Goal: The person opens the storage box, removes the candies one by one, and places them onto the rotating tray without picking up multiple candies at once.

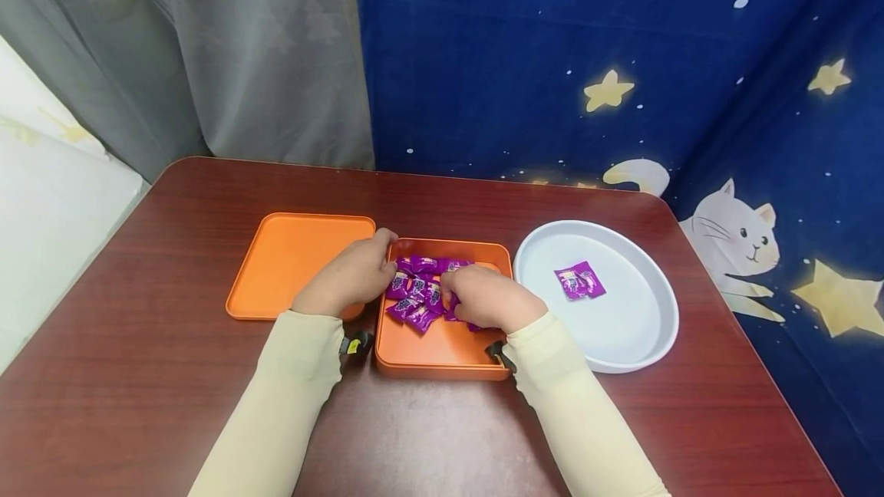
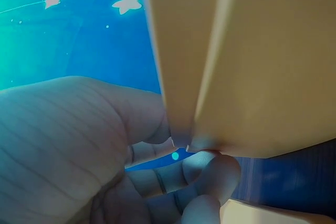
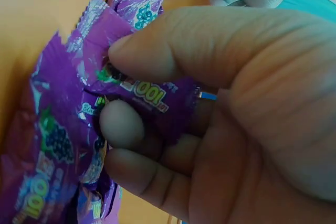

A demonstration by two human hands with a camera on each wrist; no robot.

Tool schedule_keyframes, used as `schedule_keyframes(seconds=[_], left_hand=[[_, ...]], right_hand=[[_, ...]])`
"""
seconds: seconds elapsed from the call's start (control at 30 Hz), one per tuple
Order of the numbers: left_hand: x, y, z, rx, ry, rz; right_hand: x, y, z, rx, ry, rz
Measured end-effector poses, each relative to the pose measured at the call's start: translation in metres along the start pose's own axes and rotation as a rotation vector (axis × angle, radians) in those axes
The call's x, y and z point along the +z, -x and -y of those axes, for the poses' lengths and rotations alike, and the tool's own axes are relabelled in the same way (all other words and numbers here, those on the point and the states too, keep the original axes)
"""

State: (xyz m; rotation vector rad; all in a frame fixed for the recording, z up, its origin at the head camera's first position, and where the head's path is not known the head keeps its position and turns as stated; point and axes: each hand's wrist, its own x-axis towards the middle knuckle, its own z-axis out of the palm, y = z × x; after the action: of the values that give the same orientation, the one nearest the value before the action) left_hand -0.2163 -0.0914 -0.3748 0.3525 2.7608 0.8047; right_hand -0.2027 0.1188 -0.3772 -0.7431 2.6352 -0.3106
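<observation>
An orange rectangular box [image 1: 442, 372] holds a heap of purple candy packets [image 1: 417, 299] with grape pictures, mostly toward its back. My left hand [image 1: 355, 273] grips the box's upper left wall, its thumb on one side and fingers at the edge, as the left wrist view shows. Inside the box, my right hand [image 1: 492, 299] pinches one candy packet [image 3: 149, 94] between thumb and fingers. Other packets [image 3: 44, 150] lie right against those fingers. Part of the heap is hidden under the right hand.
Left of the box lies a flat orange lid [image 1: 297, 259], partly covered by the left hand. On the right stands a round white tray [image 1: 615, 343] with purple packets [image 1: 580, 281] on it. All rest on a reddish-brown table [image 1: 166, 374] before curtains.
</observation>
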Motion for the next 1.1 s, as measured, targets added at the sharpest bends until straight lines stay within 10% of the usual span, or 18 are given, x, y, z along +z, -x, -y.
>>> schedule_keyframes(seconds=[1.1], left_hand=[[0.002, 0.000, 0.001, -0.013, -0.005, -0.005]], right_hand=[[-0.011, 0.007, -0.001, -0.056, 0.119, -0.204]])
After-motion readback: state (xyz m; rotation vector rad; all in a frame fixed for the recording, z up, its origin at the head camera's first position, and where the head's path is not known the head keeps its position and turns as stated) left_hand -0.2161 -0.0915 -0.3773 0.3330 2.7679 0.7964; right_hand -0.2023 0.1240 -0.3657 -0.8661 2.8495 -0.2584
